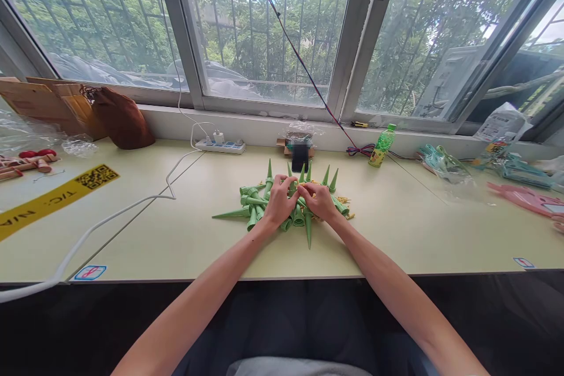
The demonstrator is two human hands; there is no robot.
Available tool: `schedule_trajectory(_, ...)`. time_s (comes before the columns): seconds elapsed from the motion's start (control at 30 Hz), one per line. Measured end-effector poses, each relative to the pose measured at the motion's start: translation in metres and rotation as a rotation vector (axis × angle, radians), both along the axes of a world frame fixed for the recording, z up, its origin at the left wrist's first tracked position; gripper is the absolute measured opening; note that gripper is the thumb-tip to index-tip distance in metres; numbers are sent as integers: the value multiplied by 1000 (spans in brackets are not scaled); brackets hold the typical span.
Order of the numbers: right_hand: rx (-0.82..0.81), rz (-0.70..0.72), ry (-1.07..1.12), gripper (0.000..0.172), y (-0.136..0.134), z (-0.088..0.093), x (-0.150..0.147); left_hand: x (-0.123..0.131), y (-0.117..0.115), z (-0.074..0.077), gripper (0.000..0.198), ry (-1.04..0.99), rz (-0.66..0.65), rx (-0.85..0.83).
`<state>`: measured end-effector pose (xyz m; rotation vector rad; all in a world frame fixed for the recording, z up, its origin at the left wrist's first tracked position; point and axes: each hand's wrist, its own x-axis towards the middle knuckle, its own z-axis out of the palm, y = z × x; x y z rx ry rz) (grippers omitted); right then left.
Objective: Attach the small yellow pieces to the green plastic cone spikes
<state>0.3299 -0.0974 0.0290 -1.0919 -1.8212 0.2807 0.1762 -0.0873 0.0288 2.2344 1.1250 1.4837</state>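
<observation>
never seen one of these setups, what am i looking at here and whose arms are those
No machine here: the bare arms belong to the person wearing the camera on their head, looking forward and down. Their left hand and right hand meet over a pile of green cones on a pale table. Small yellow pieces lie by the pile; a bottle stands farther back. The fingertips nearly meet, perhaps around something small and yellowish, too tiny to identify.
</observation>
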Motion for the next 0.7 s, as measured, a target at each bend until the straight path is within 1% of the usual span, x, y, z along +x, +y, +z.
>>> schedule_trajectory(0.3,2,18,-5,47,0,-1,-1,-1,0,1,22,11,25,-4)
schedule_trajectory(0.4,2,2,1,46,0,-1,-1,0,-1,2,23,9,30,-8)
schedule_trajectory(0.53,-33,-33,56,39,0,0,0,1,-1,2,24,5,24,-10)
schedule_trajectory(0.7,-42,-25,63,41,0,-1,0,1,0,1,23,10,11,12)
